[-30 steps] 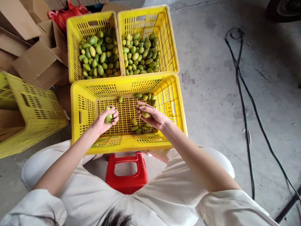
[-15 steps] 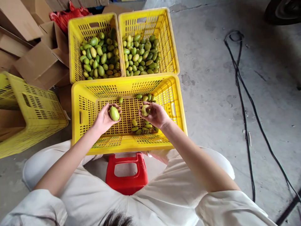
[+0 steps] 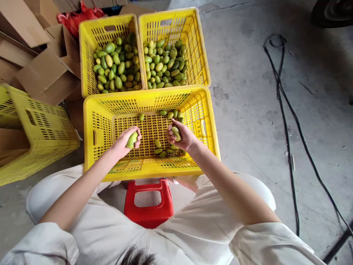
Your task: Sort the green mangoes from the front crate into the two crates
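Over the near yellow crate (image 3: 149, 172), my left hand (image 3: 122, 142) has its fingers wrapped round a light green mango (image 3: 131, 140). Another mango, duller green (image 3: 176, 134), is gripped in my right hand (image 3: 187, 137), thumb lying along its top. Below the hands, several small green mangoes (image 3: 157, 151) rest on the slatted crate floor near the front right. A second small group (image 3: 170, 115) lies by the back right, and a single mango (image 3: 141, 117) is at the back middle.
Two yellow crates with many green mangoes, left (image 3: 118, 81) and right (image 3: 159, 67), stand against the far side. Cardboard boxes (image 3: 41, 79) and a tilted yellow crate (image 3: 49, 129) are at left. A red stool (image 3: 149, 211) sits between my legs; a black cable (image 3: 289, 106) crosses the floor.
Both hands have turned inward and their fingers have closed round the mangoes, which lay on more open palms before. The mangoes in the crates have not moved.
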`<state>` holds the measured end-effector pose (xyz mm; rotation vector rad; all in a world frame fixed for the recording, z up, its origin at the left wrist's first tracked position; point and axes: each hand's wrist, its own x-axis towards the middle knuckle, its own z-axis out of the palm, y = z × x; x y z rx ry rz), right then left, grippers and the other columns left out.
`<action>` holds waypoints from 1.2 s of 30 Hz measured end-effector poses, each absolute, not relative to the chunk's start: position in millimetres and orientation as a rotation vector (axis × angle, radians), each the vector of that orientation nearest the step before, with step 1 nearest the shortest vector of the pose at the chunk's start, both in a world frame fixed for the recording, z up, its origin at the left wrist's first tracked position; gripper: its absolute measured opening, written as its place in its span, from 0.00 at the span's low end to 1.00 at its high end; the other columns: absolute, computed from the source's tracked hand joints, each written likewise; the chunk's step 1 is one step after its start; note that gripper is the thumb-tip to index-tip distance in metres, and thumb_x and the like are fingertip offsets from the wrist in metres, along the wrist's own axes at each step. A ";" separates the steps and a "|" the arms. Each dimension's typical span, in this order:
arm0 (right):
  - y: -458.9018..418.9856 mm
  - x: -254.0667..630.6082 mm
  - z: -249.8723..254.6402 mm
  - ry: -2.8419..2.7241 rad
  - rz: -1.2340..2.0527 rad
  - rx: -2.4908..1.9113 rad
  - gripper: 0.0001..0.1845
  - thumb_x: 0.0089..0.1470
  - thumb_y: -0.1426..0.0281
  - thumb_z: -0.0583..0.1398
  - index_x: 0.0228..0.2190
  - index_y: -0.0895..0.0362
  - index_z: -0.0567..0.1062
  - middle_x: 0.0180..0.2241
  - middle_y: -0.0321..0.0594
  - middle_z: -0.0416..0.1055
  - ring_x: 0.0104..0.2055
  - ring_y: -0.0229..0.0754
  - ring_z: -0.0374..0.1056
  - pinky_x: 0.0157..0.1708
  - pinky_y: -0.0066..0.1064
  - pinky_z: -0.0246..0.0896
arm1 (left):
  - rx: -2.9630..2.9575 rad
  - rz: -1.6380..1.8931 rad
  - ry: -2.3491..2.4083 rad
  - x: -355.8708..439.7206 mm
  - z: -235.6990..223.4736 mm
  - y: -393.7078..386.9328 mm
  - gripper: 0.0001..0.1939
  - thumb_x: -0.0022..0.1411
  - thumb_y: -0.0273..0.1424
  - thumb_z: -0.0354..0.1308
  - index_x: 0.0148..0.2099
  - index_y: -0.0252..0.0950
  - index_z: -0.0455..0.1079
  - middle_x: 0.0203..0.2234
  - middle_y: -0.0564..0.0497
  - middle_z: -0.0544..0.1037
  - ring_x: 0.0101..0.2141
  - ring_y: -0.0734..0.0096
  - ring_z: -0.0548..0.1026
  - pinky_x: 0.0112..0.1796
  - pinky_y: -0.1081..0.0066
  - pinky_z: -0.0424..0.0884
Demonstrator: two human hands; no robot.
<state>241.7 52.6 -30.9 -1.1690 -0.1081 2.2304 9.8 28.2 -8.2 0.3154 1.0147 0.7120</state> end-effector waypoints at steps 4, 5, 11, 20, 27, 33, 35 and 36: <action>55.9 240.8 -26.0 -0.025 2.142 -1.103 0.09 0.58 0.68 0.53 0.31 0.58 0.71 0.21 0.37 0.69 0.20 0.36 0.65 0.21 0.28 0.65 | 0.162 0.808 1.085 9.4 -9.0 32.5 0.10 0.62 0.30 0.51 0.37 0.30 0.71 0.28 0.45 0.76 0.27 0.69 0.75 0.28 0.70 0.72; 56.6 240.4 -24.8 -0.024 2.116 -1.075 0.06 0.55 0.71 0.55 0.33 0.57 0.72 0.24 0.39 0.72 0.25 0.39 0.69 0.26 0.31 0.69 | 0.153 0.823 1.088 8.6 -9.6 33.0 0.10 0.62 0.28 0.51 0.38 0.30 0.72 0.30 0.44 0.77 0.30 0.67 0.76 0.31 0.69 0.73; 54.5 239.2 -28.9 -0.158 2.069 -1.115 0.10 0.47 0.76 0.62 0.35 0.55 0.71 0.30 0.36 0.74 0.33 0.39 0.72 0.37 0.32 0.71 | 0.334 0.903 0.990 4.9 -13.4 29.3 0.07 0.51 0.23 0.66 0.33 0.33 0.71 0.27 0.53 0.74 0.29 0.77 0.74 0.30 0.76 0.70; 52.5 239.0 -30.2 -0.213 2.116 -1.058 0.16 0.42 0.73 0.69 0.24 0.57 0.65 0.19 0.28 0.64 0.17 0.26 0.55 0.12 0.16 0.47 | 0.321 0.698 1.100 8.0 -7.2 26.6 0.12 0.53 0.34 0.67 0.31 0.31 0.71 0.19 0.54 0.70 0.18 0.80 0.68 0.20 0.77 0.67; 56.8 239.8 -26.2 -0.179 2.110 -1.081 0.14 0.53 0.57 0.62 0.29 0.55 0.69 0.22 0.34 0.69 0.22 0.34 0.64 0.20 0.24 0.62 | 0.165 0.761 1.125 8.9 -5.2 34.2 0.15 0.63 0.39 0.55 0.31 0.32 0.70 0.20 0.50 0.72 0.19 0.74 0.70 0.20 0.75 0.66; 56.1 238.2 -19.6 -0.201 2.100 -1.073 0.06 0.49 0.71 0.62 0.31 0.55 0.70 0.28 0.36 0.73 0.31 0.37 0.70 0.30 0.27 0.68 | 0.271 0.901 1.135 3.5 -8.2 36.8 0.07 0.55 0.22 0.59 0.39 0.31 0.72 0.32 0.47 0.78 0.33 0.70 0.77 0.36 0.71 0.73; 54.1 237.9 -21.4 -0.242 2.104 -1.068 0.08 0.46 0.73 0.64 0.27 0.55 0.68 0.24 0.33 0.70 0.26 0.34 0.66 0.26 0.25 0.65 | 0.323 0.889 1.118 2.4 -9.4 34.4 0.07 0.52 0.22 0.64 0.34 0.32 0.70 0.28 0.50 0.76 0.29 0.73 0.75 0.32 0.73 0.72; 53.0 237.9 -23.0 -0.257 2.122 -1.067 0.11 0.45 0.73 0.65 0.25 0.56 0.66 0.22 0.31 0.67 0.24 0.32 0.64 0.23 0.23 0.62 | 0.330 0.873 1.096 2.2 -9.7 33.1 0.08 0.51 0.22 0.65 0.32 0.33 0.69 0.25 0.52 0.75 0.26 0.75 0.74 0.29 0.74 0.71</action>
